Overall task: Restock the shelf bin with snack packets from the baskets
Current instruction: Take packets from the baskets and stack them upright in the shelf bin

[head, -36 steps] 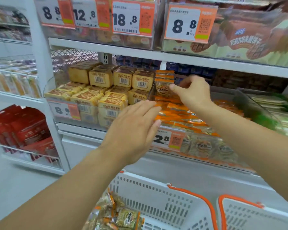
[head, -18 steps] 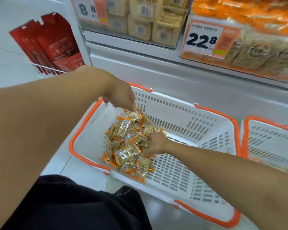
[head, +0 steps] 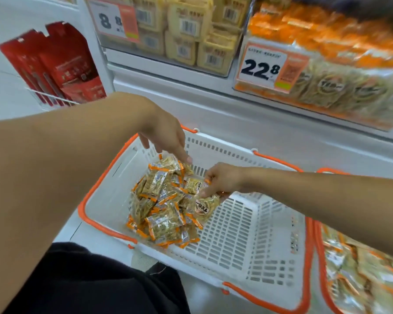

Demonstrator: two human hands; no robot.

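Snack packets (head: 162, 203), wrapped in clear film with orange ends, are seen heaped in the left part of a white basket (head: 241, 241) with orange rim and handles, which is set on the floor below the shelving. The right hand (head: 222, 181) is reached into the basket from the right; one packet (head: 202, 206) at the right edge of the heap is pinched between its thumb and fingers, and a second packet just above seems to be touched by the same hand, though this cannot be told for certain. The left hand (head: 168, 138) is held over the far edge of the heap with its fingers loosely spread and pointed down; nothing is gripped by it, and whether its fingertips touch the packets cannot be told. A second basket (head: 322, 257), also orange-rimmed and filled with similar packets, is seen just beside the first on the right. Above, the shelf bin (head: 327, 71) with a price tag (head: 269, 68) reading 22.8 is stocked with matching orange packets. Yellow packs (head: 191, 35) are stacked in the bin to its left, and red packages (head: 59, 64) are racked further left. Dark clothing (head: 95, 284) is seen at the bottom.
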